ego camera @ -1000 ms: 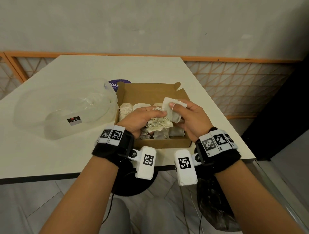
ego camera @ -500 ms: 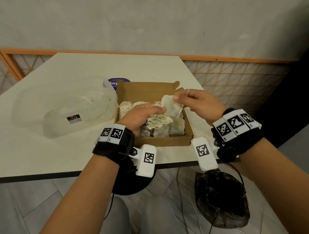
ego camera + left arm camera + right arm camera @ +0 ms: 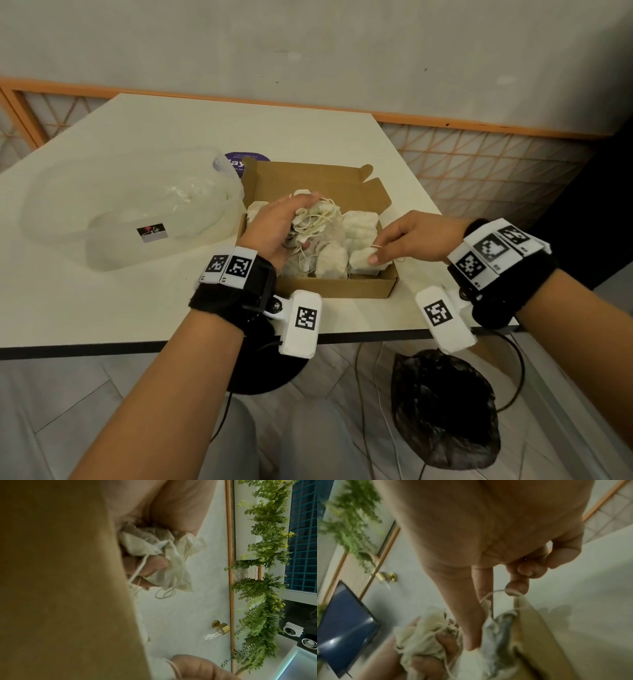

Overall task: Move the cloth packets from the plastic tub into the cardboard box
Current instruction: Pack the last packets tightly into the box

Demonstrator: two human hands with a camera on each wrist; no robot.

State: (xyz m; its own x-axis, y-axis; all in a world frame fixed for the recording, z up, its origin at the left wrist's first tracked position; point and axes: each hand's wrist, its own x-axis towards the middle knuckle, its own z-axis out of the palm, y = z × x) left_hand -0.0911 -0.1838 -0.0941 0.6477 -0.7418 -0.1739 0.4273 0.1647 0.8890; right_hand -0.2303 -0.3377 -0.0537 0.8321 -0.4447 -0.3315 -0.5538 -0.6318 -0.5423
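Since the frame half a second earlier, the right hand (image 3: 416, 241) has dropped from above the cardboard box (image 3: 337, 289) to its near right corner, and the packet it carried now lies there. From left to right: the plastic tub (image 3: 102, 219) sits on the table (image 3: 102, 308), seemingly holding only a crumpled clear film, with no packets visible inside. Just beside it, the box is crowded with cloth packets (image 3: 359, 228). The left hand (image 3: 277, 228) is curled over a bunch of packets (image 3: 317, 219) at the box's middle, fingers closed round cloth and loose strings. The right hand's forefinger reaches straight down onto the corner packet (image 3: 364, 260); a string loop hangs over another fingertip (image 3: 517, 588), while the remaining fingers fold loosely. The packets look light, soft and easily crushed, so they likely need little force. Their drawstrings tangle and snag on fingers, so holding the cloth body seems safer than lifting by a string, which could drag neighbouring packets out.
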